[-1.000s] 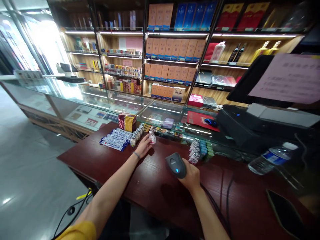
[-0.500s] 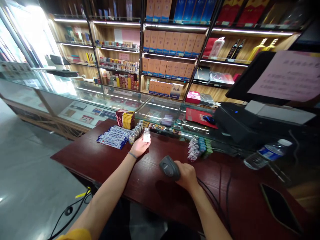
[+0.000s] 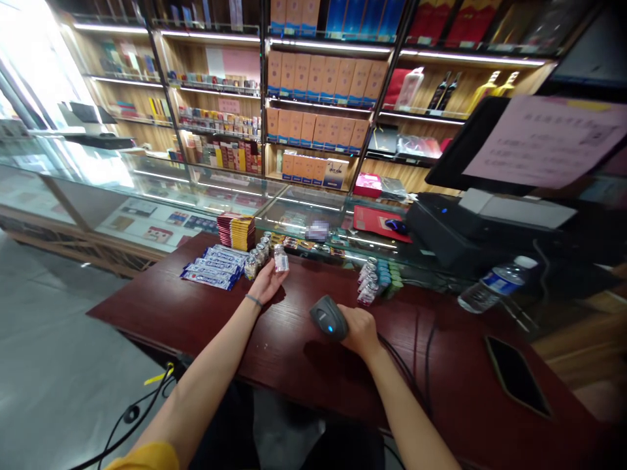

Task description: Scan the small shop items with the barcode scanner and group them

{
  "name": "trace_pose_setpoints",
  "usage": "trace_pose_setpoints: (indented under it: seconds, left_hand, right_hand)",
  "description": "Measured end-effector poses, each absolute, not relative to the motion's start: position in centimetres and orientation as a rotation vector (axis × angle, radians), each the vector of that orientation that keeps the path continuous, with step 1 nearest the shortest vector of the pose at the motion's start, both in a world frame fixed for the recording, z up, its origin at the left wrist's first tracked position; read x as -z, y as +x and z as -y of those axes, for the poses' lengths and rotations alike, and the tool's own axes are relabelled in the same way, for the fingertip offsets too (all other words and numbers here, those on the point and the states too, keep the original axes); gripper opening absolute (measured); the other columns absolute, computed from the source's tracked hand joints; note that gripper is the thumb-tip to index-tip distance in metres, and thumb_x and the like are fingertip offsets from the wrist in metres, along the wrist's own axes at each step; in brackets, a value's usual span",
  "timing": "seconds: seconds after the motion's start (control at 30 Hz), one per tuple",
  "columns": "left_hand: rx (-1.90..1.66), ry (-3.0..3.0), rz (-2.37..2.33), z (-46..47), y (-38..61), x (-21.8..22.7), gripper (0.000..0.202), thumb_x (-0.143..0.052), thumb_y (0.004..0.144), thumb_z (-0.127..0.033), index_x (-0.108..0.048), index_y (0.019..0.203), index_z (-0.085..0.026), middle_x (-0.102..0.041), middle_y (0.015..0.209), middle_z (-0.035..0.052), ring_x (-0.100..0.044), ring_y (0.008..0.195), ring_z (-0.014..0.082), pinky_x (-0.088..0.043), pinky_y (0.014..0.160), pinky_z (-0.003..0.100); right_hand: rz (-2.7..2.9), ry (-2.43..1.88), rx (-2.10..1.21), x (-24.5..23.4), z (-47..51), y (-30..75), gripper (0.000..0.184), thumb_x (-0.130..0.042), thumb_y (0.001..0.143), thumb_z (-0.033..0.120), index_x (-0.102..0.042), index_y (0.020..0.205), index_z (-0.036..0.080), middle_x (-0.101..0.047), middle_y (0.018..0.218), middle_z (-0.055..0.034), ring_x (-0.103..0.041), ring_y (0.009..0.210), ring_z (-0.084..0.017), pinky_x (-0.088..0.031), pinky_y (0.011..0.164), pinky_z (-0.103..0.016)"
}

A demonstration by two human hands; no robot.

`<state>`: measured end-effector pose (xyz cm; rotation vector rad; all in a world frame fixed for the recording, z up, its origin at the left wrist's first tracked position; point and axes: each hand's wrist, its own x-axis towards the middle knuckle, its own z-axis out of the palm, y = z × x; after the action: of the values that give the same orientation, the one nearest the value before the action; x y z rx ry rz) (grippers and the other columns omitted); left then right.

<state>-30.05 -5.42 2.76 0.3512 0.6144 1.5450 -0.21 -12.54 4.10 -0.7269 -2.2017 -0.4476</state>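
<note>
My left hand (image 3: 268, 282) holds a small clear bottle (image 3: 281, 259) by its fingertips, above the dark red counter (image 3: 206, 313). My right hand (image 3: 358, 329) grips a grey handheld barcode scanner (image 3: 328, 318) with a blue light on its head, a little above the counter and to the right of the bottle. A row of similar small bottles (image 3: 257, 253) stands just left of my left hand. Another cluster of small bottles (image 3: 367, 287) stands beyond the scanner.
Blue packets (image 3: 213, 267) and a stack of red and yellow boxes (image 3: 237, 230) lie at the counter's far left. A water bottle (image 3: 494, 284) lies on its side at the right, near a black phone (image 3: 518, 375) and a till with a monitor (image 3: 470, 222). Cables (image 3: 421, 365) run across the counter.
My left hand has turned the small bottle and kept it raised. My right hand brought the scanner slightly left, its blue-lit head turned up again. The camera view has shifted.
</note>
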Motion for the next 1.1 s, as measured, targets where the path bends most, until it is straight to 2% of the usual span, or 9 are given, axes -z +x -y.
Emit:
trace_pose_setpoints:
  seconds: [0.2, 0.4, 0.6, 0.83, 1.1]
  left_hand:
    - [-1.539, 0.629, -0.697, 5.9, -28.8, -3.4, 0.028, -0.082, 0.077, -0.025, -0.066, 0.099, -0.016, -0.073, 0.100, 0.0050, -0.070, 0.092, 0.0142, -0.055, 0.092, 0.031]
    - [-1.459, 0.884, -0.788, 6.3, -24.7, -4.7, 0.047, -0.087, 0.069, -0.031, -0.065, 0.108, -0.015, -0.072, 0.108, 0.0084, -0.069, 0.092, 0.0165, -0.053, 0.090, 0.032]
    - [-1.402, 1.064, -0.826, 7.7, -18.5, -4.1, 0.044, -0.087, 0.068, -0.032, -0.060, 0.100, -0.017, -0.072, 0.098, 0.0054, -0.068, 0.092, 0.0189, -0.051, 0.093, 0.037]
    - [-1.335, 1.205, -0.848, 9.0, -11.6, -3.2, 0.033, -0.086, 0.066, -0.021, -0.065, 0.092, -0.019, -0.072, 0.095, 0.0055, -0.067, 0.091, 0.0199, -0.050, 0.092, 0.036]
    - [-1.293, 1.461, -1.041, 9.5, -8.2, -2.8, 0.026, -0.079, 0.068, -0.011, -0.070, 0.091, -0.020, -0.069, 0.092, 0.0062, -0.063, 0.088, 0.0225, -0.048, 0.086, 0.034]
  right_hand:
    - [2.235, -0.776, 0.410, -4.6, 12.2, 1.6, 0.032, -0.054, 0.082, 0.027, -0.064, 0.108, 0.012, -0.074, 0.079, -0.0070, -0.063, 0.060, -0.017, -0.042, 0.061, -0.029]
    - [2.197, -0.840, 0.433, -4.6, 12.8, 4.4, 0.032, -0.053, 0.082, 0.028, -0.065, 0.108, 0.012, -0.072, 0.077, -0.0069, -0.063, 0.061, -0.018, -0.042, 0.061, -0.029]
    - [2.144, -0.913, 0.480, -4.8, 13.3, 8.2, 0.033, -0.054, 0.084, 0.032, -0.065, 0.107, 0.011, -0.069, 0.073, -0.0064, -0.062, 0.062, -0.018, -0.043, 0.062, -0.028]
    - [2.112, -1.031, 0.569, -4.3, 14.1, 13.3, 0.034, -0.053, 0.085, 0.035, -0.064, 0.107, 0.012, -0.069, 0.074, -0.0067, -0.064, 0.063, -0.019, -0.044, 0.062, -0.028]
    - [1.944, -1.138, 0.633, -3.7, 14.8, 15.5, 0.033, -0.054, 0.085, 0.036, -0.063, 0.107, 0.013, -0.068, 0.072, -0.0059, -0.063, 0.060, -0.020, -0.046, 0.060, -0.030]
